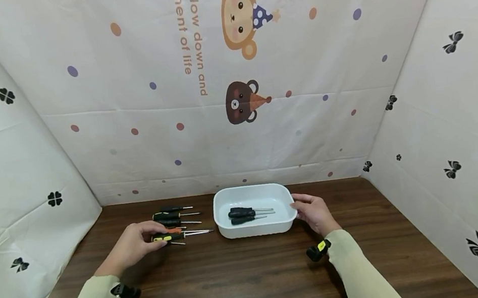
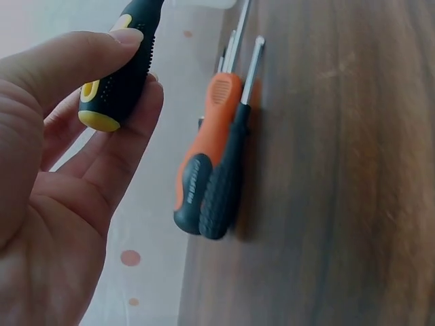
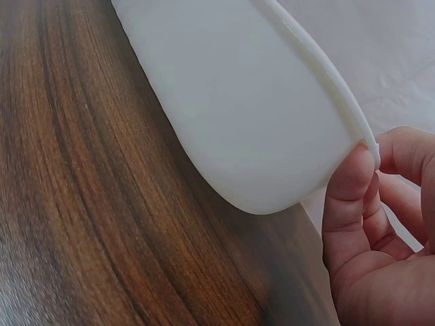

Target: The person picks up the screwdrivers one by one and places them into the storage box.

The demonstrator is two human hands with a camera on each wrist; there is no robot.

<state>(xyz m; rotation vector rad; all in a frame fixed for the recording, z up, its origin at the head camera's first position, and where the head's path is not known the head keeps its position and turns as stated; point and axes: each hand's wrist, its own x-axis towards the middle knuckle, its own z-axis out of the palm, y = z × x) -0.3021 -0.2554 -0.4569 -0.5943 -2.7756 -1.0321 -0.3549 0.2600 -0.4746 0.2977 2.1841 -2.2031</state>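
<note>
My left hand [image 1: 141, 239] pinches a black-and-yellow screwdriver [image 2: 126, 75] by its handle, raised a little over the table, its shaft pointing right. Below it in the left wrist view lie an orange-and-black screwdriver [image 2: 207, 142] and a black screwdriver [image 2: 228, 176], side by side. My right hand [image 1: 314, 211] grips the right rim of a white plastic tray [image 1: 255, 230] between thumb and fingers; the right wrist view shows the pinch on the tray's lip [image 3: 353, 119]. Inside the tray several black screwdrivers [image 1: 241, 213] lie with their shafts to the right.
More screwdrivers [image 1: 170, 215] lie in a column on the dark wooden table [image 1: 221, 284], left of the tray. A printed white sheet [image 1: 165, 144] hangs behind the table, and similar sheets stand on the left and right sides.
</note>
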